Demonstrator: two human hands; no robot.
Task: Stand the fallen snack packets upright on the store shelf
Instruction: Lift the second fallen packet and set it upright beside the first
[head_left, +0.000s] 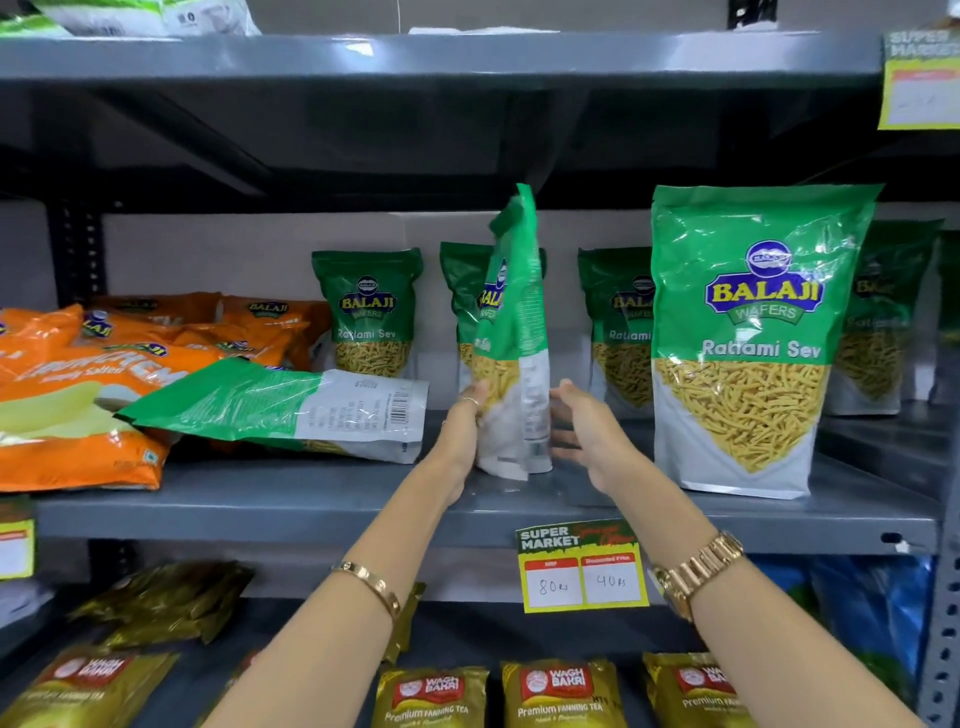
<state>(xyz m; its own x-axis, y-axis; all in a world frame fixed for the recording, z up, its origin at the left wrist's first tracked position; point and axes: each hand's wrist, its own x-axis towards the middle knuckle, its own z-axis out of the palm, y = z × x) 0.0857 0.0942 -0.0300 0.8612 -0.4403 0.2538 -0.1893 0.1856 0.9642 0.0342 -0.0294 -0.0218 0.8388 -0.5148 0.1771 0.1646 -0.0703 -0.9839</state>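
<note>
A green and white Ratlami Sev packet (511, 332) stands edge-on and upright on the grey middle shelf (322, 499). My left hand (465, 431) grips its lower left side. My right hand (584, 431) is at its lower right side, fingers touching the packet. Another green packet (280, 408) lies flat on its face to the left, barcode up. A large upright packet (748, 338) stands at the front right. Three smaller-looking packets (369, 312) stand upright at the back.
Orange snack packets (88, 384) lie piled at the shelf's left end. A price tag (582, 569) hangs from the shelf edge. Gold tea packets (561, 693) fill the lower shelf. The upper shelf (415, 57) overhangs close above the packets.
</note>
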